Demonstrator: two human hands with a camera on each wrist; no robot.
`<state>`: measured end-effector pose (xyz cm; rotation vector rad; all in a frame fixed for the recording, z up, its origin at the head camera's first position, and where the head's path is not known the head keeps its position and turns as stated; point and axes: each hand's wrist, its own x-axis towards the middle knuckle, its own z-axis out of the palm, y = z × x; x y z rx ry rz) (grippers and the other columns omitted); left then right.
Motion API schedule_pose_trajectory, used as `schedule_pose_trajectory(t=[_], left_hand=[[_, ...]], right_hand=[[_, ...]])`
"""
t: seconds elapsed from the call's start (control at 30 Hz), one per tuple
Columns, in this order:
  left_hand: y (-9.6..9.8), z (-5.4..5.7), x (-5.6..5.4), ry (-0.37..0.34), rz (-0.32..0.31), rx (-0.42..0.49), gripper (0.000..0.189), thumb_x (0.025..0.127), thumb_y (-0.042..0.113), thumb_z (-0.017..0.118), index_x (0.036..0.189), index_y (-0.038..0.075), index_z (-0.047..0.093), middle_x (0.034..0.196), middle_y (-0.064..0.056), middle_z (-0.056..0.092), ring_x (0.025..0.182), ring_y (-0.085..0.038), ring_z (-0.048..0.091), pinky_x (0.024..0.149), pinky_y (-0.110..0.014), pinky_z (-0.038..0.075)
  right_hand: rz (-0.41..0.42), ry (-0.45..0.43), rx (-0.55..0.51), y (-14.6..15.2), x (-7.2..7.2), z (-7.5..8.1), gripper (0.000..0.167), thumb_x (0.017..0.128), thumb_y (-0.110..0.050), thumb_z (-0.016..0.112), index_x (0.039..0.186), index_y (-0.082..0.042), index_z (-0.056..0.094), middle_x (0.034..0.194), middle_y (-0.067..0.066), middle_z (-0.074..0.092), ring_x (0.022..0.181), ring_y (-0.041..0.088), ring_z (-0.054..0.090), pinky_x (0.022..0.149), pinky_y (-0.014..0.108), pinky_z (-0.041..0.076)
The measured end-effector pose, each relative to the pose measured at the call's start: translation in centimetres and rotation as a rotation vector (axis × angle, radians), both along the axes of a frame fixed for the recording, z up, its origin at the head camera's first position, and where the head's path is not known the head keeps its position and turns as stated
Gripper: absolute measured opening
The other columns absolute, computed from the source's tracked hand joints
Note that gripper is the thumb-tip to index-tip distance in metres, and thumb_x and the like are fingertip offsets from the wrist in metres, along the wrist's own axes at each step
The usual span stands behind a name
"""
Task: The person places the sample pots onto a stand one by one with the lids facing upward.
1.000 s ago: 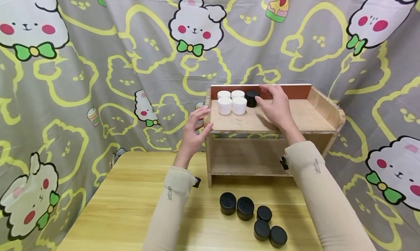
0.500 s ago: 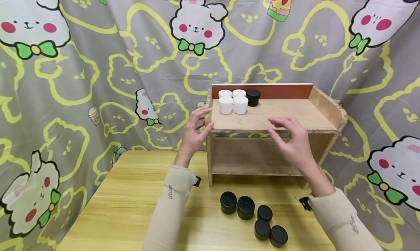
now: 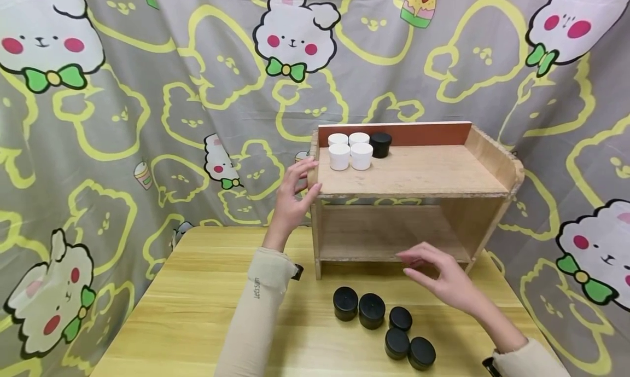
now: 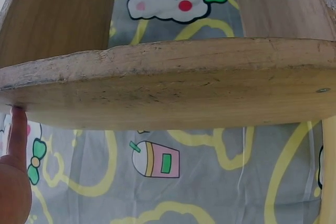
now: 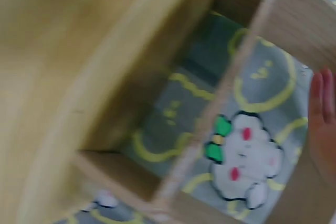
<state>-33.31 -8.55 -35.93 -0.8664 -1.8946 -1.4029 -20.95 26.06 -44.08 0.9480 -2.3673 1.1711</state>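
Note:
A two-tier wooden shelf stands on the table. My left hand rests its fingertips and thumb against the shelf's left side panel; in the left wrist view one digit touches that panel. Several white jars are grouped at the left of the top tier, with a black jar beside the rear ones. My right hand, bent with a gap between thumb and fingers, is in front of the lower tier and holds nothing. Nearest to it is a small black jar.
More black jars, including a larger left one and a front right one, stand on the wooden table. A patterned curtain hangs behind. The shelf's raised right side bounds the top tier.
My right hand has left the black jar on the top tier and come down and toward me, to in front of the lower tier. My left hand stays at the shelf's side.

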Motion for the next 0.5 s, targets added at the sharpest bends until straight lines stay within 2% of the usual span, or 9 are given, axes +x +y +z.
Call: schedule_pose_trajectory(t=[0.17,0.3,0.4,0.5], left_hand=[[-0.1,0.1,-0.1,0.013,-0.006,0.015,0.043,0.097,0.008,0.071,0.138,0.012,0.062,0.153,-0.004,0.052,0.122,-0.031,0.062,0.098,-0.041,0.061],[-0.1,0.0,-0.2,0.007,-0.012,0.019,0.043,0.097,0.008,0.071,0.138,0.013,0.062,0.153,-0.003,0.052,0.123,-0.031,0.062,0.098,-0.043,0.061],[-0.1,-0.1,-0.2,-0.001,-0.01,0.017,0.042,0.097,0.009,0.071,0.138,0.014,0.063,0.153,-0.002,0.052,0.123,-0.03,0.061,0.099,-0.044,0.06],[-0.1,-0.1,-0.2,-0.007,-0.008,0.011,0.042,0.098,0.011,0.071,0.139,0.014,0.062,0.154,-0.002,0.052,0.124,-0.029,0.061,0.099,-0.043,0.06]], right_hand=[[0.093,-0.223,0.034,1.1,0.4,-3.1,0.04,0.097,-0.01,0.071,0.137,-0.016,0.064,0.122,-0.001,0.068,0.108,0.013,0.067,0.093,0.031,0.06],[0.161,-0.397,0.072,1.8,0.7,-5.0,0.044,0.101,-0.016,0.068,0.143,-0.011,0.058,0.133,0.014,0.062,0.116,0.013,0.065,0.097,0.037,0.059],[0.195,-0.484,0.09,2.2,0.8,-6.1,0.047,0.102,-0.019,0.066,0.146,-0.006,0.054,0.139,0.026,0.057,0.121,0.014,0.064,0.098,0.036,0.059],[0.203,-0.541,0.082,2.5,0.8,-7.1,0.049,0.103,-0.02,0.066,0.146,-0.002,0.053,0.141,0.032,0.055,0.123,0.018,0.064,0.099,0.032,0.058]])
